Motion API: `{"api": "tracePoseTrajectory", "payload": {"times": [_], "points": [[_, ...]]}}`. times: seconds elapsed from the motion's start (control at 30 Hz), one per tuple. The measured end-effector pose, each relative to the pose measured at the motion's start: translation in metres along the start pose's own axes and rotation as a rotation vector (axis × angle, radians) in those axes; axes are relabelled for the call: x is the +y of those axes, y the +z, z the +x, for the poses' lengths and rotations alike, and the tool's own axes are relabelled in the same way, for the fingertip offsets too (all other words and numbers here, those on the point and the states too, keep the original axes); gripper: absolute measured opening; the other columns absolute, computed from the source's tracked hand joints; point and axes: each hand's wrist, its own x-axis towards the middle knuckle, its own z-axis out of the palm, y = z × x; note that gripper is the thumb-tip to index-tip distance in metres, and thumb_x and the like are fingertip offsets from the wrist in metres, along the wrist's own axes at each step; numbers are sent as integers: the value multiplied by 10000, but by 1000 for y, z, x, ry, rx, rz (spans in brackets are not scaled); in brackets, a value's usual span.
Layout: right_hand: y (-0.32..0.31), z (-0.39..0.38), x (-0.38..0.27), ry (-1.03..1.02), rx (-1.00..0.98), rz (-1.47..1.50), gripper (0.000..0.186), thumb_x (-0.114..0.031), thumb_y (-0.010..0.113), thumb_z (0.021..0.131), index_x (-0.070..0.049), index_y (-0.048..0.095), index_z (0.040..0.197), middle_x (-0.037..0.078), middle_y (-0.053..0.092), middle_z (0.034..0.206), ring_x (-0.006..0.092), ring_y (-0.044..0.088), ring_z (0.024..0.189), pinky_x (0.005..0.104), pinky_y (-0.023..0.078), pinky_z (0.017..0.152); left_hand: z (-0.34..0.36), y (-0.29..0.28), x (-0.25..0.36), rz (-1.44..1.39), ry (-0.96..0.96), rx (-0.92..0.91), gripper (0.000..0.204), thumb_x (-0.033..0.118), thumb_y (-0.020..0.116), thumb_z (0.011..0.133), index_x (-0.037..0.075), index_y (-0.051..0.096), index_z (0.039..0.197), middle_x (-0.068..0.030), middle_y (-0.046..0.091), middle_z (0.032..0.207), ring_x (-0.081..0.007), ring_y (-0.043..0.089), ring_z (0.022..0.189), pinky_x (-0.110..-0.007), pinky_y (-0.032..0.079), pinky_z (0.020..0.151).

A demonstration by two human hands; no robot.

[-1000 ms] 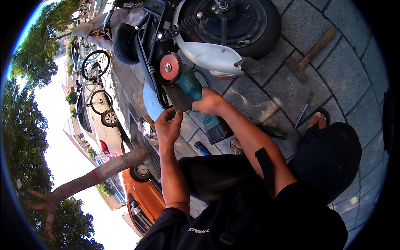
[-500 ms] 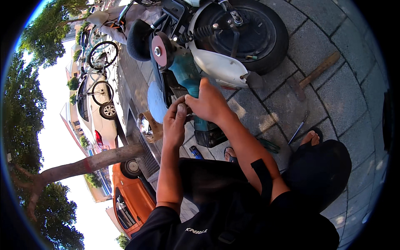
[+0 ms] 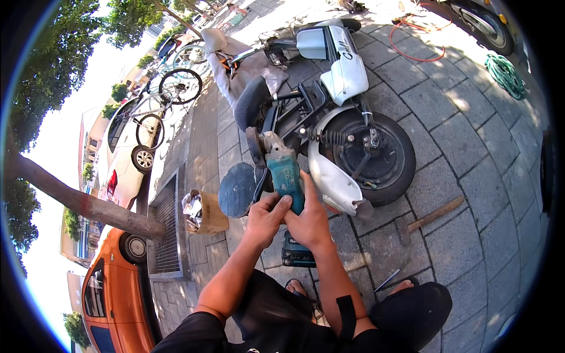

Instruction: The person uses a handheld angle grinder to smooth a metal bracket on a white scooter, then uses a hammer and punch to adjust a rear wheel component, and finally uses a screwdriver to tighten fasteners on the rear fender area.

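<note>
My left hand (image 3: 266, 222) and my right hand (image 3: 307, 220) are closed around a teal angle grinder (image 3: 281, 173), side by side, the left thumb on its body. The grinder's disc (image 3: 255, 147) is seen edge-on beside a black scooter seat (image 3: 252, 103), and its battery (image 3: 297, 253) shows below my hands. Just beyond lies a white scooter on its side, its dented fender (image 3: 329, 179) around the rear wheel (image 3: 382, 167). A round grey-blue piece (image 3: 235, 191) is left of the grinder; whether it touches it, I cannot tell.
A hammer (image 3: 435, 213) and screwdriver (image 3: 391, 276) lie on paving at right. A cardboard box (image 3: 209, 217) stands left, near a metal grate (image 3: 166, 206), tree trunk (image 3: 88, 197), bicycles (image 3: 176, 88) and parked cars (image 3: 115, 288). A green hose (image 3: 503, 76) lies at back right.
The view has tilted up, showing more of the scooter and street. The grinder has turned in my hands, its disc face no longer showing; my left hand has shifted onto its body.
</note>
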Motion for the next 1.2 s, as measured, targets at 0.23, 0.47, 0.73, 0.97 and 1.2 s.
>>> {"api": "tracePoseTrajectory", "payload": {"times": [0.23, 0.47, 0.73, 0.97, 1.2], "points": [[10, -8, -16, 78, -15, -24, 803, -237, 756, 926, 13, 381, 1592, 310, 703, 1247, 495, 687, 1176, 524, 542, 986, -10, -14, -2, -105, 77, -4, 309, 233, 722, 1074, -30, 720, 1238, -25, 733, 1083, -91, 650, 951, -278, 556, 859], [33, -17, -29, -101, -10, -193, 716, -199, 752, 923, 80, 473, 1521, 329, 640, 1321, 525, 649, 1200, 533, 543, 1003, -22, -30, 6, -148, 125, 38, 363, 236, 744, 1062, -37, 712, 1300, -31, 730, 1138, -94, 636, 992, -274, 533, 902], [38, 10, -41, -238, -321, -85, 802, -172, 820, 891, -43, 451, 1592, 204, 600, 1352, 390, 646, 1222, 454, 524, 1045, -22, -60, 10, -591, 203, -92, 381, 175, 677, 1095, -44, 640, 1405, -86, 722, 1284, -139, 670, 1119, -314, 545, 1008], [58, 7, -57, -76, -303, 68, 593, -230, 776, 970, -38, 533, 1475, 226, 710, 1284, 304, 705, 1189, 416, 537, 1027, -18, -67, 10, -593, 213, -132, 401, 199, 667, 1099, -32, 636, 1425, -89, 643, 1406, -166, 582, 1269, -349, 443, 1136], [40, 21, -70, -44, -196, -185, 646, -245, 737, 980, -37, 467, 1530, 240, 730, 1226, 379, 734, 1147, 458, 559, 1000, -24, -49, 23, -21, 448, 60, 579, 311, 710, 1065, -27, 545, 1505, -142, 529, 1489, -232, 597, 1274, -359, 506, 1048]]}}
